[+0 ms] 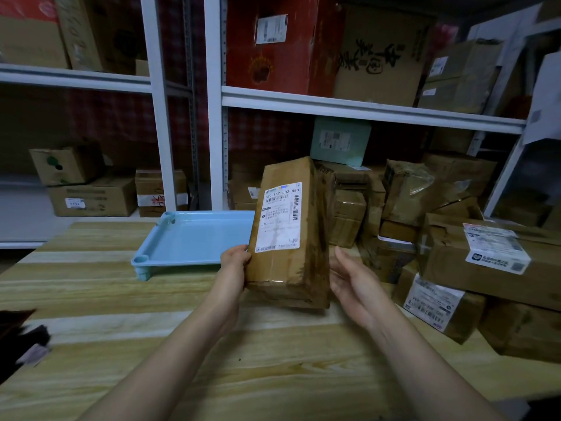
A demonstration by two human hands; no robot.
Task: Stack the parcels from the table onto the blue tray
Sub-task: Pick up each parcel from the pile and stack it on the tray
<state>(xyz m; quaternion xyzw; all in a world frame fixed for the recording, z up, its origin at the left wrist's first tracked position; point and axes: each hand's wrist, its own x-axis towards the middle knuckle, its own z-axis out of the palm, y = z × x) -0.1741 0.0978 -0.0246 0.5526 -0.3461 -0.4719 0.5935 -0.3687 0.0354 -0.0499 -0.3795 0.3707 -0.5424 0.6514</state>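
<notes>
A long brown cardboard parcel [288,238] with a white shipping label is held above the wooden table, tilted up on end. My left hand [233,268] grips its lower left edge. To the parcel's right, my right hand [352,281] has its fingers spread, close to the parcel's side; I cannot tell whether it touches. The light blue tray [188,238] lies on the table just behind and left of the parcel, with nothing on its visible part. A heap of brown parcels [440,244] fills the table's right side.
The wooden table [151,314] stretches toward me. White metal shelves [364,109] with more boxes stand behind it. A dark object [21,338] lies at the table's left edge.
</notes>
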